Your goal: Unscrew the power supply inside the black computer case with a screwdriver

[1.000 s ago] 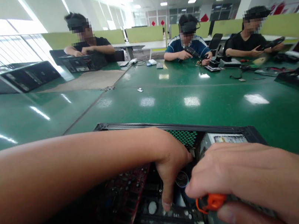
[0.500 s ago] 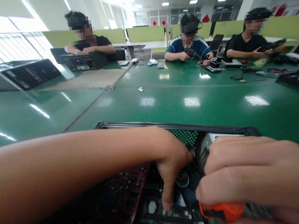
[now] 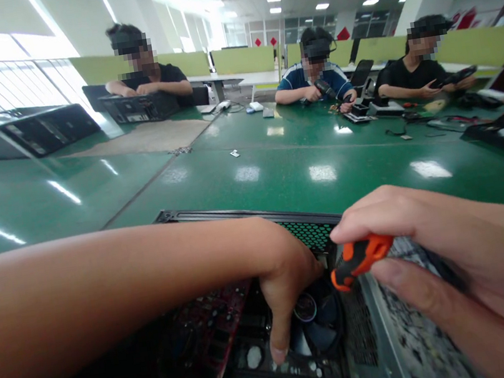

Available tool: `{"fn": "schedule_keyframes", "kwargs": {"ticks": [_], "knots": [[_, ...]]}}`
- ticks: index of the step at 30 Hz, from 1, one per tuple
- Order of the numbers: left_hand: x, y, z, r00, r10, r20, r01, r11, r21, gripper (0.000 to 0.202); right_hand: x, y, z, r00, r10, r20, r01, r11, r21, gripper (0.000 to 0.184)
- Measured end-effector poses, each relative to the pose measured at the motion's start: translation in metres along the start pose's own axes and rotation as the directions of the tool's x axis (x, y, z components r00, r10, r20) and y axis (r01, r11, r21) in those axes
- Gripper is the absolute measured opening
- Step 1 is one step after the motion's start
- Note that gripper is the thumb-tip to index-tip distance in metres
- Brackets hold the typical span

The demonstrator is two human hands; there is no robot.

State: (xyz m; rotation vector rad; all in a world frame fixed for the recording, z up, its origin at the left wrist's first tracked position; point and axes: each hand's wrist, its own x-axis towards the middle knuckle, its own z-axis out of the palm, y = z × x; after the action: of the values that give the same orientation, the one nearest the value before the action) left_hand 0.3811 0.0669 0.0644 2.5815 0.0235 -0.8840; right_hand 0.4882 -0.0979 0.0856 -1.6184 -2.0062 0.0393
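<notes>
Left hand (image 3: 285, 285) reaches into open case (image 3: 246, 210), fingers (image 3: 277, 343) curled down beside fan (image 3: 319, 324). Right hand (image 3: 436, 250) grips orange-handled tool (image 3: 359, 258) just above fan, right of it.

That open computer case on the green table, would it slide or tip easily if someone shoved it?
Probably not easily. The computer case lies flat and wide on the green table, so tipping looks unlikely. It holds a fan and boards, so it is likely fairly heavy. The table's glossy top might let it slide under a firm push.
</notes>
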Motion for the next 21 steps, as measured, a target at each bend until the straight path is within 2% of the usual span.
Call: {"fn": "schedule_keyframes", "kwargs": {"ticks": [3, 10, 15, 21], "knots": [[0.0, 0.003, -0.006, 0.995, 0.049, 0.093, -0.054, 0.997, 0.051, 0.09, 0.008, 0.001, -0.006, 1.0, -0.015, -0.012, 0.014, 0.997, -0.076, 0.03], [-0.002, -0.001, -0.009, 0.981, 0.028, 0.191, -0.059, 0.985, 0.16, 0.114, 0.015, -0.002, -0.002, 0.995, -0.072, 0.064, 0.076, 0.995, -0.059, 0.029], [0.0, 0.001, -0.007, 0.979, 0.041, 0.201, -0.068, 0.989, 0.129, 0.108, 0.013, -0.001, -0.006, 0.993, -0.065, 0.1, 0.069, 0.997, -0.042, 0.02], [0.002, -0.003, -0.004, 0.992, 0.074, 0.098, -0.069, 0.996, -0.051, 0.098, 0.014, -0.002, -0.008, 0.991, -0.078, 0.107, 0.081, 0.996, -0.022, 0.018]]}}
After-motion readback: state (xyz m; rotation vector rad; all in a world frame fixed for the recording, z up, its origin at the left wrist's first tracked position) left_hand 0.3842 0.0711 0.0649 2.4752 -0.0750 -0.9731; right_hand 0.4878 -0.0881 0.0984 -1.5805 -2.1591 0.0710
